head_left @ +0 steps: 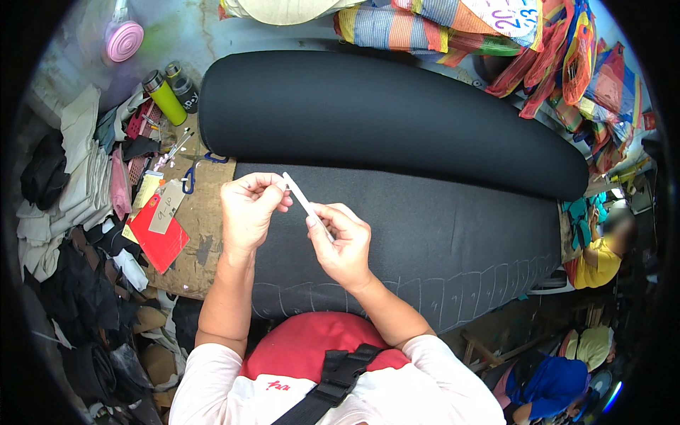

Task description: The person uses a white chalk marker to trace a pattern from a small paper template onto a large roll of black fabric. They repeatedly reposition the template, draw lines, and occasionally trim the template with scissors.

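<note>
Between the fingers and thumb of my right hand (341, 241) is a slim white stick (300, 195), perhaps a marking pencil; its exact kind does not show. It slants up and left, its far end close to the fingertips of my left hand (248, 209). That hand is closed in a pinch, and I cannot make out what, if anything, is in it. Both hands are raised over a dark grey sheet of material (425, 219) spread on the table. Rows of pale chalk-like outlines (453, 290) run along its near edge.
A thick black roll (382, 117) lies across the back. On the wooden tabletop (205, 241) are blue-handled scissors (189, 177), a red card (159, 237) and a green bottle (164, 98). Fabric scraps (78, 283) pile up at left. Other people (549, 386) are at right.
</note>
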Motion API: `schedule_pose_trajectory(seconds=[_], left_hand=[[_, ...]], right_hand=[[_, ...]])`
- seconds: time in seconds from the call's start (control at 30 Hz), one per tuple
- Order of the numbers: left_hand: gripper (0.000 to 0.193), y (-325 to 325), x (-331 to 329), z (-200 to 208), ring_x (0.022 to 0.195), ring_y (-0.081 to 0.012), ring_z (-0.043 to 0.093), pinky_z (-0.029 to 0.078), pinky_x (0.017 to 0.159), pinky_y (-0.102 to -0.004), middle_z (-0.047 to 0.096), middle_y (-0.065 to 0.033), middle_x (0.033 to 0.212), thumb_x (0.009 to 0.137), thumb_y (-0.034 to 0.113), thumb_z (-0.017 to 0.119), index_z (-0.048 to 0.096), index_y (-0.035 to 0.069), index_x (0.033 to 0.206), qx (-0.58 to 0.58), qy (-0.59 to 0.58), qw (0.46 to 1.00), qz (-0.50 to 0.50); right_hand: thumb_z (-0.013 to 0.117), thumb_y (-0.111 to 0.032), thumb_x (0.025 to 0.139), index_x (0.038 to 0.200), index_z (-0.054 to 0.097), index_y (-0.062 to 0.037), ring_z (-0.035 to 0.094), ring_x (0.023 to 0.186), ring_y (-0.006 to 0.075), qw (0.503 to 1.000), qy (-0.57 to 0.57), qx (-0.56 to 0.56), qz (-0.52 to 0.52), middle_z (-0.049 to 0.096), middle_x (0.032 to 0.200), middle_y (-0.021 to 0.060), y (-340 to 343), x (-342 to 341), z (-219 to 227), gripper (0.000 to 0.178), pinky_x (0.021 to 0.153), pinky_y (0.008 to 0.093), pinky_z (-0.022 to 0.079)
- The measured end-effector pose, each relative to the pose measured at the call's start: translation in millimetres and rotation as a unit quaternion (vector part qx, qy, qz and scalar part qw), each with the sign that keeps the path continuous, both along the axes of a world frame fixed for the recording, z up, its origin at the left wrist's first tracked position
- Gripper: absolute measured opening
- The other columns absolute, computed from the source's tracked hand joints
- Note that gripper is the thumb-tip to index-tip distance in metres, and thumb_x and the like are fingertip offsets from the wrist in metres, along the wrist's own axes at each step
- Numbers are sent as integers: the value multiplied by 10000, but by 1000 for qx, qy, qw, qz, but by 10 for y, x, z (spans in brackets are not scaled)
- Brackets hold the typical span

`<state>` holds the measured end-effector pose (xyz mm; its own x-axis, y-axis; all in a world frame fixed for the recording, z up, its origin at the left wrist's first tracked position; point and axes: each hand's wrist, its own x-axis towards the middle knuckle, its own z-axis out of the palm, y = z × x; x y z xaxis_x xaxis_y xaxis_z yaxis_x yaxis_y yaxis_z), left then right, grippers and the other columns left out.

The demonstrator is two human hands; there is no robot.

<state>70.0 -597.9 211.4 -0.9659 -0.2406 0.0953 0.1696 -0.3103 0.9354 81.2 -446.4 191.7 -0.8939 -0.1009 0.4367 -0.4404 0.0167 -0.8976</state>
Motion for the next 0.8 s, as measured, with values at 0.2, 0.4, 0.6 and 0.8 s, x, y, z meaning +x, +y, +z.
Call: schedule_pose_trajectory(seconds=[0.2, 0.4, 0.6, 0.8], left_hand=[[63, -16, 7, -79, 614, -131, 626, 523, 562, -226, 644, -102, 720, 820, -3, 596, 628, -57, 811, 41, 4, 999, -34], [61, -88, 63, -143, 623, -128, 629, 524, 570, -227, 644, -92, 721, 812, -2, 592, 628, -51, 818, -1, 9, 999, -48], [59, -168, 156, -145, 625, -108, 623, 519, 579, -216, 640, -74, 708, 795, -10, 585, 631, -47, 795, -56, -13, 998, -31], [58, -324, 235, -222, 610, -72, 596, 480, 562, -186, 634, -54, 689, 769, -14, 584, 636, -35, 782, -105, -33, 994, -19]], right_hand=[[559, -73, 907, 1108, 563, 21, 471, 512, 31, 880, -314, -292, 206, 560, 687, 6, 19, 26, -30, 222, 436, 166, 362], [539, -166, 941, 1046, 559, -16, 403, 496, 8, 937, -224, -179, 198, 494, 629, -41, -59, 50, -35, 184, 434, 159, 319], [535, -182, 945, 1052, 557, -46, 393, 498, 10, 894, -308, -246, 211, 485, 639, -47, -88, 38, -23, 174, 430, 169, 311], [561, -217, 934, 1016, 532, -53, 387, 493, 10, 892, -300, -263, 213, 493, 641, -42, -234, 139, -68, 186, 427, 175, 311]])
